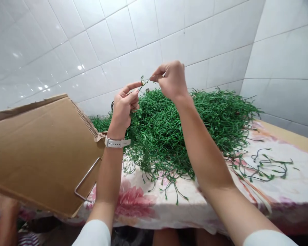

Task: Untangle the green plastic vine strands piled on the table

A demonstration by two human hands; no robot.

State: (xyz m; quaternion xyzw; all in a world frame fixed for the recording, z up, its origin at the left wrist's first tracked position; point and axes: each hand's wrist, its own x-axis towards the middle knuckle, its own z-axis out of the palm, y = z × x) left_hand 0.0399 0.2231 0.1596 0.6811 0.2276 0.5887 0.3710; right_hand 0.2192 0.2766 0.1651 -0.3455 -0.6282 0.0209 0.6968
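Note:
My left hand (pixel 127 102), with a pale watch on the wrist, is closed on thin green stems (pixel 141 152) that look artificial. Their bunch hangs below the palm, and one stem tip (pixel 143 81) sticks up between thumb and index finger. My right hand (pixel 172 80) is level with it, a little to the right, thumb and index finger pinched on a thin strand beside that tip. The strand is too fine to name. Below both hands spreads a large tangled heap of green stems (pixel 210 119), partly hidden by my right forearm.
The heap lies on a table with a flowered cloth (pixel 174 208) against a white tiled wall. Loose stems (pixel 265 167) lie at the right. A cardboard box (pixel 41 150) stands at the left, a bent metal wire (pixel 86 181) by it. Another person's hand (pixel 5 205) shows at lower left.

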